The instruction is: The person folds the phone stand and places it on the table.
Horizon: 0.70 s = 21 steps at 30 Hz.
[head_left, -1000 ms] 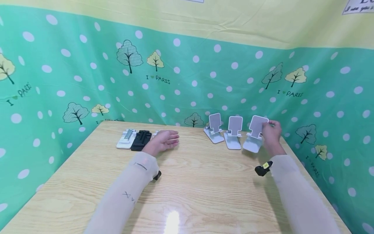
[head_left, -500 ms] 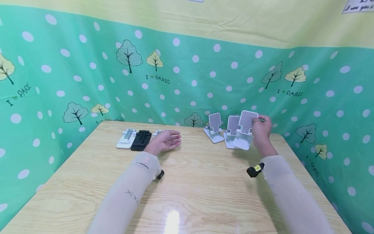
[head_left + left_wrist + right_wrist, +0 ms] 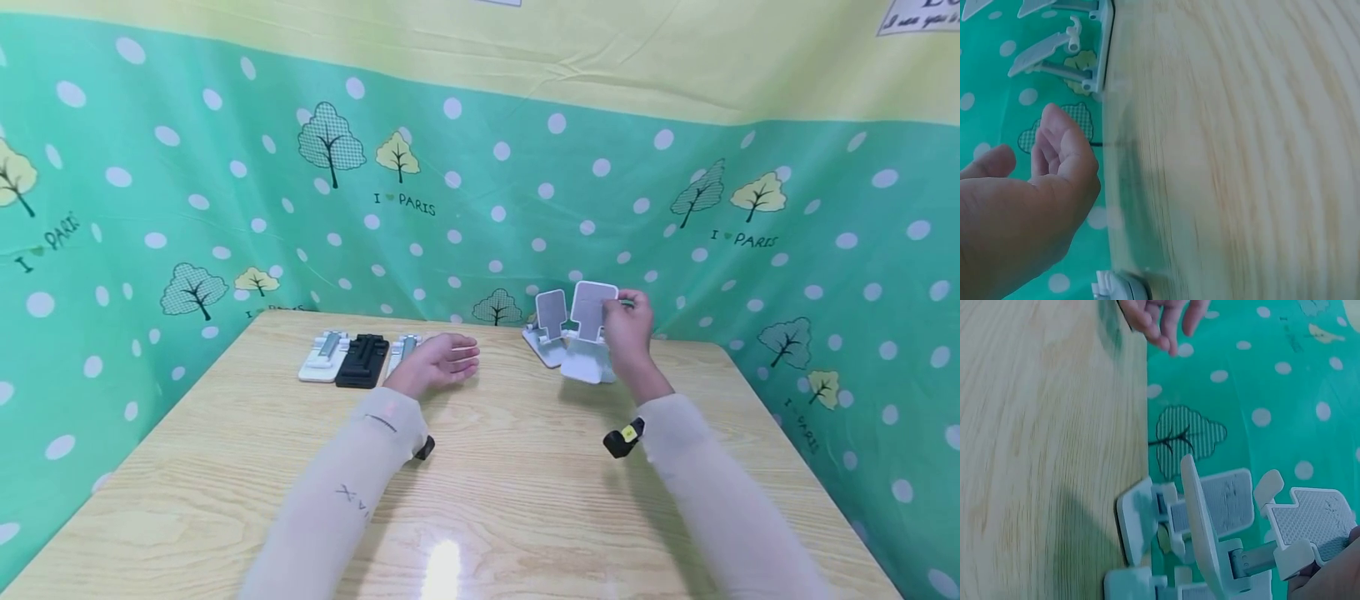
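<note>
My right hand (image 3: 632,337) pinches the grey-padded plate of an unfolded white phone stand (image 3: 590,310). The stand is lifted over the table, its base (image 3: 1197,519) showing edge-on in the right wrist view. Beside it on the left, a second unfolded white phone stand (image 3: 551,317) rests on the table. A third one (image 3: 1129,584) is mostly hidden behind the held stand in the head view. My left hand (image 3: 442,367) hovers over the table with fingers loosely bent and nothing in it. Its nearest thing is a folded white phone stand (image 3: 401,350), partly covered by that hand.
Further left along the back lie a folded black phone stand (image 3: 362,361) and another folded white one (image 3: 325,358). A green dotted curtain (image 3: 450,208) hangs right behind the wooden table (image 3: 510,483).
My right hand has lifted the rightmost phone stand and carried it left, across in front of the middle one. My left hand has drifted slightly right, uncovering more of the folded white stand.
</note>
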{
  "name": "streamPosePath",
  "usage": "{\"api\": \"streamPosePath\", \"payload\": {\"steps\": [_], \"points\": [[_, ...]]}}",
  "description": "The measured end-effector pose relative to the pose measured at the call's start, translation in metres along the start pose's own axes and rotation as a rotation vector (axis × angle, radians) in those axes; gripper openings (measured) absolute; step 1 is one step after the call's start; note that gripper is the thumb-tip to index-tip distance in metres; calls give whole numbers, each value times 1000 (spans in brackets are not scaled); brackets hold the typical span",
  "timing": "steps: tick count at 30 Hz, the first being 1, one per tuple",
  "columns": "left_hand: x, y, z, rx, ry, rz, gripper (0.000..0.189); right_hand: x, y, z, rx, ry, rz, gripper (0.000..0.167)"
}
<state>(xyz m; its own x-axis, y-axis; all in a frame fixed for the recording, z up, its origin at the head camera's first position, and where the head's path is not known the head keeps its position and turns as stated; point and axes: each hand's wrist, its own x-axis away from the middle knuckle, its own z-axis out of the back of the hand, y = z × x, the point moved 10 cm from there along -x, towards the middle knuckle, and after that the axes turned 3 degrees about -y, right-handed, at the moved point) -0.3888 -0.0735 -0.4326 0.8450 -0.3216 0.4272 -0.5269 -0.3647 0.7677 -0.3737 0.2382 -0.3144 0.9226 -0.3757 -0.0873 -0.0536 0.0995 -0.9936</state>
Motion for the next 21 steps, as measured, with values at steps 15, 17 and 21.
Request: {"api": "streamPosePath", "payload": {"steps": [15,17,21], "points": [[-6,-11,-20,-40,-68,5,48,15,-11,-50,17,-87,104,24],[-6,-13,-23,-57,-82,7,48,17,-13,-55,16,-96,113,24],[-6,-17,-30,-65,-123,19,49,21,-15,-64,23,-114,125,23]]}}
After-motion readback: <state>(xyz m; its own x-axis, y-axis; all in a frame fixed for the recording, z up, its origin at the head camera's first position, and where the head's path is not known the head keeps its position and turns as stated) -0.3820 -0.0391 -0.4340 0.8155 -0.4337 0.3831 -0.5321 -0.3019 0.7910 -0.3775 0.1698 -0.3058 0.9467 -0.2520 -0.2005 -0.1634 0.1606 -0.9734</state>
